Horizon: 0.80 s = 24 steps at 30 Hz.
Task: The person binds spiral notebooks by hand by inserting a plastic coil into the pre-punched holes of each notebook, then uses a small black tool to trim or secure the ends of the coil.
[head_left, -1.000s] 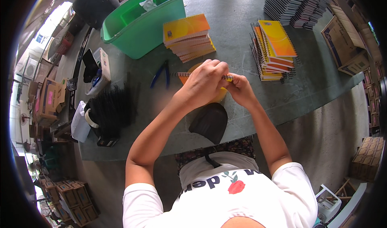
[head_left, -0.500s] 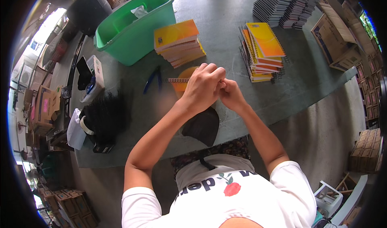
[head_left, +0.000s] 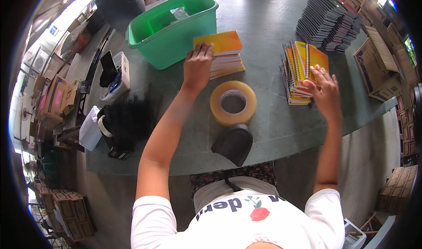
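My left hand (head_left: pixel 200 65) lies with its fingers flat on the top yellow-orange cover of a stack of unbound notebooks (head_left: pixel 226 57). On the right, my right hand (head_left: pixel 326 88) rests on a stack of spiral notebooks (head_left: pixel 296 97), fingers stretched over the top yellow notebook (head_left: pixel 317 54) and thumb apart at its near edge. A black wire coil shows along that notebook's left side. Between my arms lies a large roll of clear tape (head_left: pixel 217 103) on its side. Touching its near edge is a dark, rounded flat piece (head_left: pixel 234 145).
A green plastic tub (head_left: pixel 173 42) stands behind the left stack. Dark spiral notebooks (head_left: pixel 327 22) are piled at the far right beside a cardboard box (head_left: pixel 373 66). A white container (head_left: pixel 118 79) and a heap of black wire coils (head_left: pixel 132 121) sit at the left of the green table (head_left: pixel 272 139).
My hands, earlier together over a coil and notebook at the tape roll, have parted to the two stacks. That middle spot now shows only the tape. Blue-handled pliers are no longer visible.
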{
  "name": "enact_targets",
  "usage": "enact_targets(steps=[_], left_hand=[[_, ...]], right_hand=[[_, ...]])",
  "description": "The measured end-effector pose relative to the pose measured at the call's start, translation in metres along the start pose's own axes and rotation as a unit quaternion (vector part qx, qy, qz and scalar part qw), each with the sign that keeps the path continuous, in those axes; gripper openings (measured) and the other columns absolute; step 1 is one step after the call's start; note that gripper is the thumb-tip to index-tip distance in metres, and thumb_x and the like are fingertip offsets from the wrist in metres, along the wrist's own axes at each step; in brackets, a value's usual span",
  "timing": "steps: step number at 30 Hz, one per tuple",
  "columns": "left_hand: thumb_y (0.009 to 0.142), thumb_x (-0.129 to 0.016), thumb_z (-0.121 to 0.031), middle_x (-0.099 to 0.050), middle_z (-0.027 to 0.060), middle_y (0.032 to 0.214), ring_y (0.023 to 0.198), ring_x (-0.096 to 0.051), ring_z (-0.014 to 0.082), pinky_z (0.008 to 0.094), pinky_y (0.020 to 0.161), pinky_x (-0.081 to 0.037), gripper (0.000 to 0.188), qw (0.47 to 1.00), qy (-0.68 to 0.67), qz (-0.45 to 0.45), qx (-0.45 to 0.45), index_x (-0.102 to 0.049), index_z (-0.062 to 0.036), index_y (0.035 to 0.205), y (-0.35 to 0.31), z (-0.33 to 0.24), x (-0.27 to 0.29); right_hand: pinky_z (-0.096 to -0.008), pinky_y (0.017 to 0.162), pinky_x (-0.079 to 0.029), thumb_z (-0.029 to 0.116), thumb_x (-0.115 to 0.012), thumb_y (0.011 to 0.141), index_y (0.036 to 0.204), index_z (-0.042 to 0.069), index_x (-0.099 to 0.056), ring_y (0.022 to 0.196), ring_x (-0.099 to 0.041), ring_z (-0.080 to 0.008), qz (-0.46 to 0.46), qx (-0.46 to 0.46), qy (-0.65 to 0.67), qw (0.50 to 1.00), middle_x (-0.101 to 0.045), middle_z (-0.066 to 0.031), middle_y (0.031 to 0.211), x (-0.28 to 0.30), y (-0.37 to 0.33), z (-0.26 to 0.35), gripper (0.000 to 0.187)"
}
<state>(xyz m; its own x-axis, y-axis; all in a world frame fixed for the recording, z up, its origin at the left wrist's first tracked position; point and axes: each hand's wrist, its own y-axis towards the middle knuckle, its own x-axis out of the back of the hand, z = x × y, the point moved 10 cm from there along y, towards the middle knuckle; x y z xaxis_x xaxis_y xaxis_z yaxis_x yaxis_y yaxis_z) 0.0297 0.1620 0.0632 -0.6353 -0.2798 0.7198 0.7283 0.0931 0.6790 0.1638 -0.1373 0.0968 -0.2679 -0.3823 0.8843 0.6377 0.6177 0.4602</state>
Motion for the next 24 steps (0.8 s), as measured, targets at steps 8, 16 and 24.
enact_targets(steps=[8,16,24], left_hand=[[0.082,-0.06,-0.011,-0.069,0.0144,0.099,0.094,-0.066,0.026,0.0364,0.082,-0.051,0.024,0.993,0.003,0.12,-0.01,-0.067,-0.0047,0.104,0.012,-0.002,0.008],[0.087,-0.053,-0.003,-0.066,0.012,0.08,0.071,-0.062,0.0155,0.03,0.069,-0.05,0.013,0.906,-0.389,0.022,0.166,-0.061,0.002,0.095,0.023,0.029,0.068],[0.089,-0.064,-0.018,-0.066,0.0143,0.079,0.072,-0.064,0.0224,0.0352,0.066,-0.049,0.02,0.815,-0.491,0.125,0.28,-0.063,0.0019,0.091,-0.123,-0.011,0.064]], right_hand=[[-0.0366,0.099,-0.043,0.017,-0.063,0.089,0.107,0.005,-0.068,0.111,-0.06,-0.0268,-0.108,0.063,0.323,0.938,-0.066,-0.0132,0.114,0.012,-0.001,0.077,0.022],[-0.03,0.09,-0.048,0.022,-0.063,0.092,0.118,0.001,-0.061,0.1,-0.063,-0.0172,0.017,-0.124,0.717,0.686,-0.067,-0.0117,0.108,-0.082,0.009,0.115,0.033],[-0.0237,0.069,-0.048,0.024,-0.067,0.088,0.104,-0.002,-0.065,0.078,-0.061,-0.0075,0.13,-0.045,0.641,0.755,-0.068,-0.0034,0.086,-0.067,0.012,0.149,0.031]])
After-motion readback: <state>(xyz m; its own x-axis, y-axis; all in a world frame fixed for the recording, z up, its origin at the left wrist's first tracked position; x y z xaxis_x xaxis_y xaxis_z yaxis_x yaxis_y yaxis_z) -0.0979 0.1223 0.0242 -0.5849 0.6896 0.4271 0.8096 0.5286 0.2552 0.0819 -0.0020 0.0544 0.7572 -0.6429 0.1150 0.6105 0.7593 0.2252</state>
